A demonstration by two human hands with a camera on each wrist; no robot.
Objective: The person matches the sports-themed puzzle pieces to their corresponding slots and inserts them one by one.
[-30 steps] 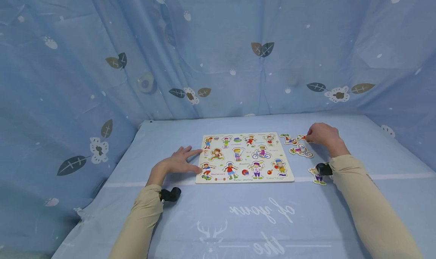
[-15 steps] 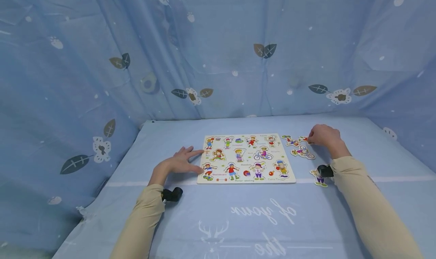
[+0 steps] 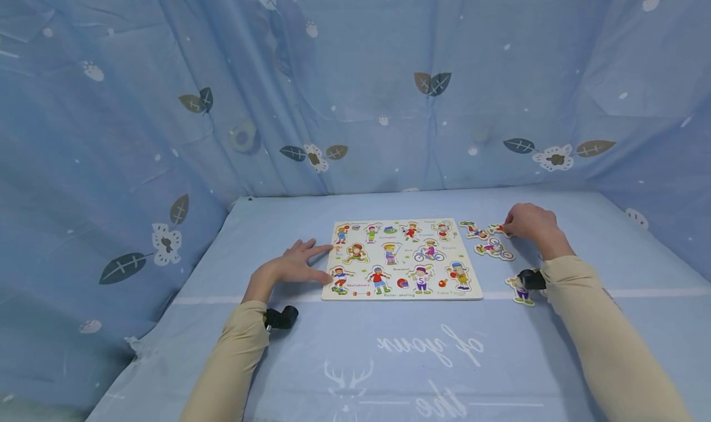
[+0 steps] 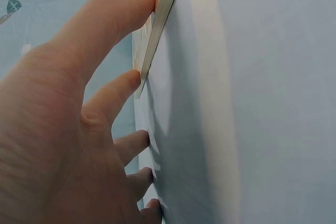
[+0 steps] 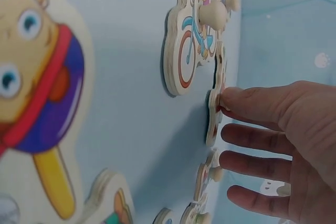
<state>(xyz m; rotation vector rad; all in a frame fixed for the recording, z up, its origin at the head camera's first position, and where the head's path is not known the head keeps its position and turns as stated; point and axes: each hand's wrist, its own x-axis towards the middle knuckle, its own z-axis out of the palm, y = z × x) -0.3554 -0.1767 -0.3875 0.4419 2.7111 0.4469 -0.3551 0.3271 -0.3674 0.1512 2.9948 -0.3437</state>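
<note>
A wooden puzzle board (image 3: 401,268) with cartoon sports figures lies on the table. My left hand (image 3: 294,263) rests at its left edge, fingers spread; in the left wrist view, the thumb (image 4: 128,11) and index finger (image 4: 123,88) touch that edge. My right hand (image 3: 530,220) is right of the board. Thumb and forefinger pinch the small knob of a puzzle piece (image 5: 213,114), mostly side-on in the right wrist view. The other fingers (image 5: 257,166) are extended. Beside it lie a bicycle-rider piece (image 3: 494,248) and another figure piece (image 3: 473,229).
A purple-capped figure piece (image 3: 521,291) lies nearer, partly behind the right wrist camera (image 3: 531,279). More knobbed pieces (image 5: 202,177) show below the right fingers in the right wrist view. Blue patterned curtains (image 3: 355,89) hang behind the table (image 3: 278,360).
The head view has shifted slightly. My left hand stays at the board's edge. The right hand keeps to the same piece, moving only a little to the right.
</note>
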